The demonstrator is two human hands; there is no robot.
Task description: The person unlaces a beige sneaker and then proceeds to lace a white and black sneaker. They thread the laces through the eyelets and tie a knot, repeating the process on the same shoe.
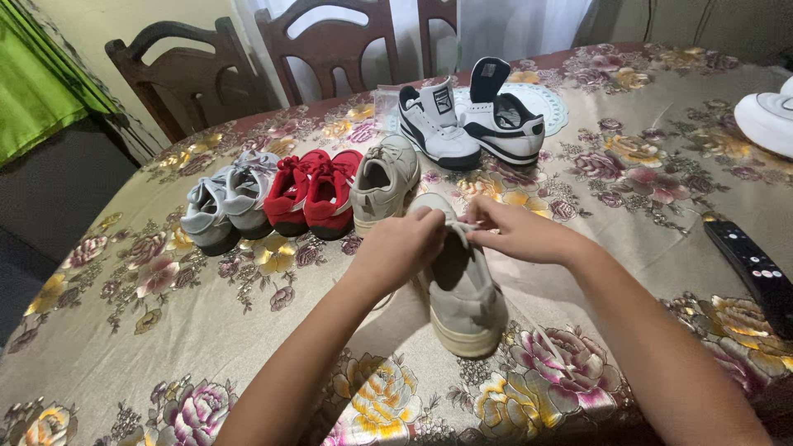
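A beige shoe (460,285) lies on the floral-clothed counter (644,173), heel toward the viewer. The left hand (402,247) and right hand (514,233) each close a grip on its laces (459,226). Beyond stand its beige mate (385,180), red shoes (314,192), grey shoes (220,205), then black-and-white sneakers (471,124).

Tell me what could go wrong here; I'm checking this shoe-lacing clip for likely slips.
1. Both hands, left hand and right hand, pinch the lace over the beige shoe; a hard tug might slide the shoe on the glossy tablecloth.
2. The matching beige shoe stands close ahead and could get knocked.
3. The remote control lies near the right forearm and might be nudged.
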